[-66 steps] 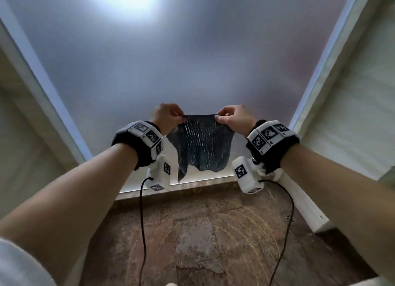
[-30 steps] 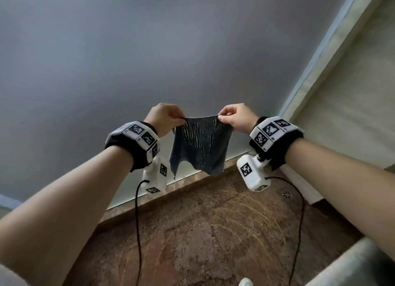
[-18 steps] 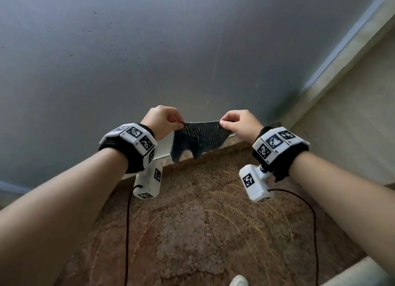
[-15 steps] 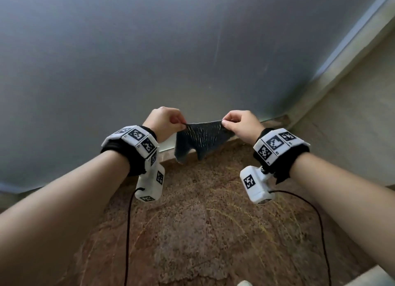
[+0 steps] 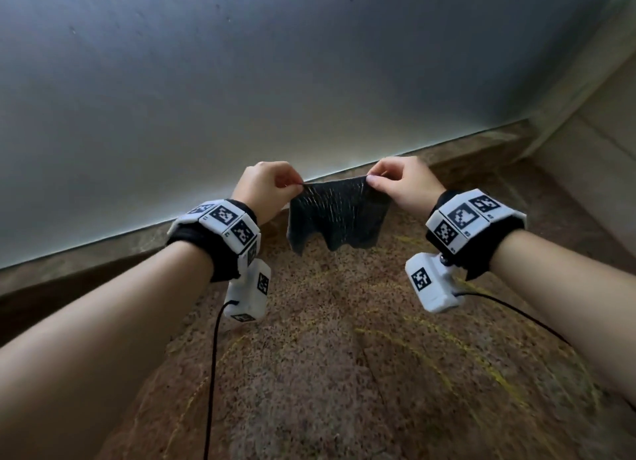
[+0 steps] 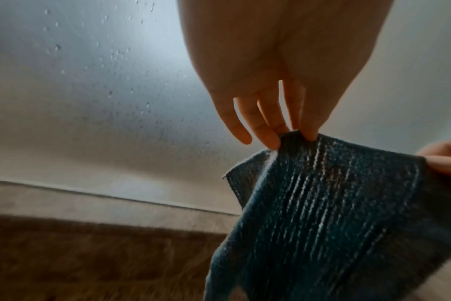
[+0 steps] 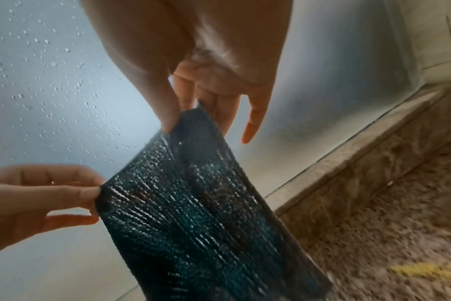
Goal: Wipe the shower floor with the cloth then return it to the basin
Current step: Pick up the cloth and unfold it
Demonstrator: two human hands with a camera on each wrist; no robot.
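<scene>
Hands hold the task's thing up between them: the left hand and the right hand each pinch a top corner of the dark knitted cloth, so it hangs spread in the air above the shower floor. In the head view its lower edge hangs loose and uneven over the speckled brown stone near the far curb; whether that edge touches the floor cannot be told. The left wrist view shows the left grip as a pinch of thumb and fingers on the cloth's corner, with the little finger apart from the fabric. The right wrist view shows the thumb and fingers of the right grip closed on the other corner of the cloth, with the little finger held clear. Behind the cloth stands a frosted glass panel dotted with water drops, its base meeting the stone curb. Both wrists carry black bands with white marker blocks, and dark cables trail down from them.
</scene>
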